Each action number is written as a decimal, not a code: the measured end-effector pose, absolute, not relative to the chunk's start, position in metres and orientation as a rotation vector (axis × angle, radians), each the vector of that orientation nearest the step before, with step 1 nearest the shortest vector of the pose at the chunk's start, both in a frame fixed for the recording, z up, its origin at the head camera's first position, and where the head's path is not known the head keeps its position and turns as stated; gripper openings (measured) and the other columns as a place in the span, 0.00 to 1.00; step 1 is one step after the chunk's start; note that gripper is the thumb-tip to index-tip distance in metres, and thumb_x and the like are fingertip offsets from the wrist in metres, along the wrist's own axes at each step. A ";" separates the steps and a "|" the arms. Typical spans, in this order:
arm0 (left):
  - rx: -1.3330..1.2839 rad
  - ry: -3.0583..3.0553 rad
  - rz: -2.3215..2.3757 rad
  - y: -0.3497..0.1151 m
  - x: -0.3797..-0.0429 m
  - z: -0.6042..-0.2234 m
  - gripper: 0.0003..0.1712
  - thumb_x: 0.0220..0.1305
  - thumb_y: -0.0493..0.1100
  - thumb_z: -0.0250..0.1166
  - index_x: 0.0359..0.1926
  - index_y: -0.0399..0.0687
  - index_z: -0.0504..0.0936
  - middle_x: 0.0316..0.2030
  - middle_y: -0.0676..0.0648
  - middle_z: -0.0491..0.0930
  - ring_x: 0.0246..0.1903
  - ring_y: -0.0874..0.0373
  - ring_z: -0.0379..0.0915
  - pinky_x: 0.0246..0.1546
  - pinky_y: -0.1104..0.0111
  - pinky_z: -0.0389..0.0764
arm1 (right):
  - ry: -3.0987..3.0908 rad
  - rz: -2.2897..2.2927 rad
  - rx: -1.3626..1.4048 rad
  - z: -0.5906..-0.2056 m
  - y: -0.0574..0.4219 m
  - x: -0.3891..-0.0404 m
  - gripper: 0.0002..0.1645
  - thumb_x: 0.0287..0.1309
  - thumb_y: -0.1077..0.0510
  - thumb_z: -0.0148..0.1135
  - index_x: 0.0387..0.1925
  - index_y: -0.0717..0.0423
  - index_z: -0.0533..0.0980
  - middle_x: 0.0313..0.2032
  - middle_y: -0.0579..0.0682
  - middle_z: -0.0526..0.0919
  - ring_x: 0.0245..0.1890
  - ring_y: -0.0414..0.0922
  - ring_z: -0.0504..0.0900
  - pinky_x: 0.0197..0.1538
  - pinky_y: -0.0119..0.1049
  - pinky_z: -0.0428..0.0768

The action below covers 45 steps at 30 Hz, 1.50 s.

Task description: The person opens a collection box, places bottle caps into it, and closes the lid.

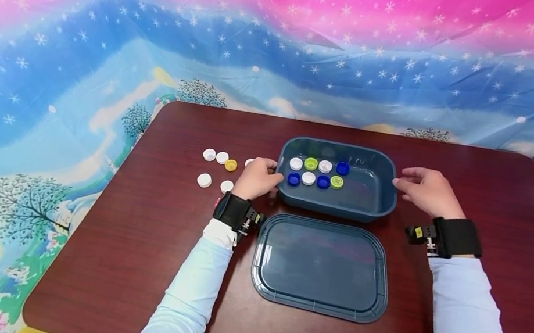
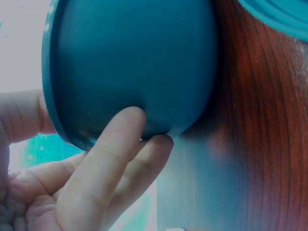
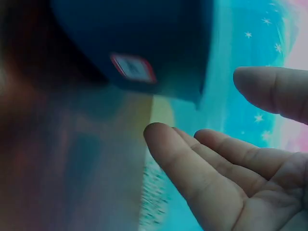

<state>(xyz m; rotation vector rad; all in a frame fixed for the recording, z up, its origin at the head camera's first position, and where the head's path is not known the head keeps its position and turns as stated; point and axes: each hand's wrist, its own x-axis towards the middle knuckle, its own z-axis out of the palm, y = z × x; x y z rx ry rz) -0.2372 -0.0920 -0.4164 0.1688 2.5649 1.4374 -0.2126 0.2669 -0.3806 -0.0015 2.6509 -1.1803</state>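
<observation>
A dark blue-grey plastic container (image 1: 365, 212) stands on the table, with two rows of white, green and blue bottle caps (image 1: 323, 182) on its floor, mostly toward the left. My left hand (image 1: 257, 178) grips its left end; in the left wrist view the thumb lies at the rim and the fingers (image 2: 103, 163) press the outer wall (image 2: 139, 62). At the other end my right hand (image 1: 429, 192) has its thumb and fingers spread. The right wrist view shows a gap between those fingers (image 3: 192, 178) and the container wall, which bears a red-edged label (image 3: 133, 68).
A matching lid (image 1: 321, 267) lies flat in front of the container. Left of my left hand are several white caps (image 1: 204, 180) and a yellow cap (image 1: 230, 165); one white cap is partly hidden by the hand. A patterned cloth (image 1: 266, 43) hangs behind the brown table (image 1: 135, 286).
</observation>
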 end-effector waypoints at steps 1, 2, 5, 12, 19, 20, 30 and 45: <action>0.169 2.565 1.439 -0.092 -0.237 -0.417 0.17 0.66 0.38 0.58 0.53 0.34 0.79 0.30 0.43 0.84 0.31 0.46 0.84 0.31 0.66 0.80 | 2.622 -1.224 0.004 -0.385 0.266 -0.212 0.41 0.69 0.46 0.54 0.69 0.72 0.57 0.58 0.73 0.70 0.51 0.60 0.79 0.53 0.52 0.77; 0.168 2.564 1.440 -0.093 -0.237 -0.417 0.17 0.66 0.38 0.58 0.53 0.34 0.79 0.30 0.43 0.84 0.31 0.46 0.84 0.31 0.66 0.80 | 2.596 -1.269 0.006 -0.388 0.265 -0.212 0.40 0.69 0.47 0.54 0.69 0.72 0.57 0.58 0.73 0.70 0.50 0.58 0.80 0.52 0.50 0.78; 0.165 2.559 1.443 -0.094 -0.237 -0.418 0.18 0.66 0.38 0.58 0.54 0.34 0.79 0.31 0.42 0.84 0.31 0.46 0.84 0.32 0.65 0.81 | 2.524 -1.376 0.016 -0.398 0.264 -0.212 0.38 0.71 0.50 0.52 0.70 0.72 0.55 0.59 0.72 0.70 0.46 0.52 0.83 0.50 0.48 0.79; 0.182 2.567 1.431 -0.094 -0.238 -0.417 0.18 0.66 0.38 0.58 0.54 0.34 0.79 0.31 0.43 0.84 0.31 0.46 0.84 0.32 0.67 0.80 | 2.428 -1.498 0.013 -0.408 0.262 -0.211 0.37 0.73 0.53 0.48 0.72 0.69 0.51 0.57 0.73 0.70 0.40 0.45 0.84 0.45 0.43 0.82; 0.200 2.588 1.426 -0.093 -0.238 -0.416 0.18 0.65 0.38 0.58 0.53 0.34 0.80 0.30 0.43 0.84 0.30 0.47 0.84 0.32 0.66 0.79 | 2.431 -1.554 0.015 -0.412 0.262 -0.209 0.34 0.73 0.54 0.47 0.71 0.70 0.54 0.56 0.74 0.70 0.37 0.44 0.85 0.42 0.40 0.83; 0.196 2.592 1.427 -0.093 -0.238 -0.417 0.18 0.65 0.38 0.58 0.53 0.34 0.80 0.30 0.43 0.84 0.29 0.47 0.84 0.32 0.66 0.79 | 2.435 -1.557 0.010 -0.412 0.262 -0.209 0.34 0.73 0.54 0.47 0.71 0.70 0.54 0.56 0.74 0.70 0.38 0.44 0.85 0.42 0.39 0.83; 0.175 2.580 1.424 -0.094 -0.240 -0.417 0.20 0.67 0.41 0.61 0.56 0.34 0.79 0.36 0.41 0.84 0.31 0.48 0.84 0.37 0.64 0.81 | 2.427 -1.570 0.004 -0.412 0.262 -0.210 0.35 0.72 0.53 0.48 0.71 0.69 0.55 0.56 0.73 0.71 0.37 0.41 0.85 0.43 0.40 0.83; 0.089 2.775 1.396 -0.148 -0.251 -0.388 0.29 0.67 0.51 0.63 0.62 0.36 0.75 0.50 0.37 0.81 0.43 0.46 0.82 0.44 0.60 0.81 | 2.399 -1.577 0.021 -0.417 0.264 -0.214 0.35 0.73 0.54 0.47 0.72 0.68 0.52 0.58 0.73 0.69 0.36 0.37 0.83 0.43 0.39 0.82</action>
